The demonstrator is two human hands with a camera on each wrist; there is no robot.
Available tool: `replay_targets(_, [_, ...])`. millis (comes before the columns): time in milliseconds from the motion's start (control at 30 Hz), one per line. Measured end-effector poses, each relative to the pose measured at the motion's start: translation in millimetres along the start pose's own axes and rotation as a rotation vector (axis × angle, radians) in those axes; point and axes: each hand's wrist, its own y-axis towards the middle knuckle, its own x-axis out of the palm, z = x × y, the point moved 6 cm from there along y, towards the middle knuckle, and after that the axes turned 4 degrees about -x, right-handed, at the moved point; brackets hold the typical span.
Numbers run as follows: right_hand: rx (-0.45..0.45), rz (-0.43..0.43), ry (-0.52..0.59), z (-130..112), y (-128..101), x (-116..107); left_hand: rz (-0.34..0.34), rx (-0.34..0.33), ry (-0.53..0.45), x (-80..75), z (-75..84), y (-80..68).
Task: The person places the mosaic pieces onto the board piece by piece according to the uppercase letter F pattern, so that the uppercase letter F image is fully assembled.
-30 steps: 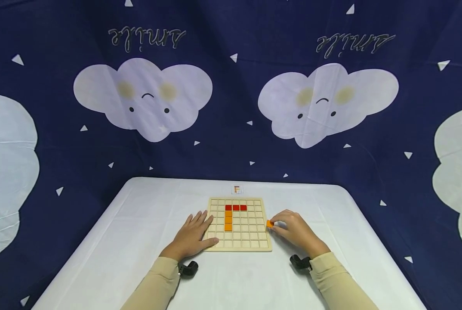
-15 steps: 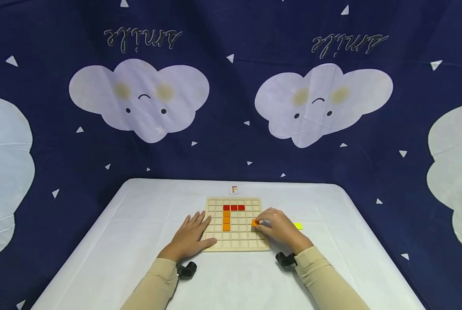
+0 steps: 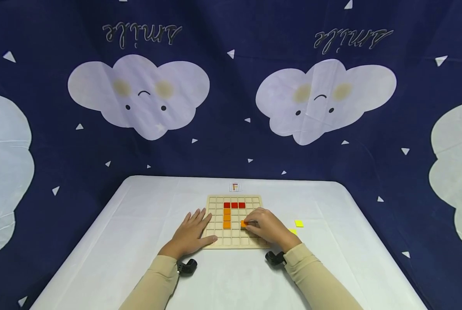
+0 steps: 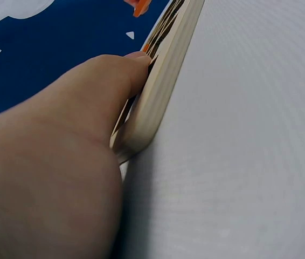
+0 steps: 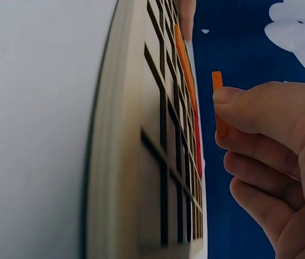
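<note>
Right hand (image 5: 271,156) pinches orange tile (image 5: 217,102) clear above board (image 5: 158,162); left hand (image 3: 190,234) lies flat.

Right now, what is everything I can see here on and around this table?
wooden grid board: one, pale wood, middle of the table
red tiles: three, in a row near the board's far edge
orange tiles: three, in a column below the leftmost red tile
loose orange tile: one, pinched over the board
yellow tiles: two, on the table right of the board
pattern card: one, white, beyond the board
table: one, white
backdrop: dark blue, white clouds
left hand: flat on the board's left edge
right hand: holding the loose orange tile
</note>
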Motion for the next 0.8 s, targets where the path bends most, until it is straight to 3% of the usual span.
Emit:
replay_targets(433, [-0.058, -0.064, -0.007, -21.9, 19.2, 24.8, -0.015, -0.009, 0.015, 1.8, -0.7, 0.2])
replay_targets(800, [-0.142, -0.054, -0.106, -39.6, 29.2, 35.6, -0.013, -0.007, 0.012, -0.2, -0.7, 0.9])
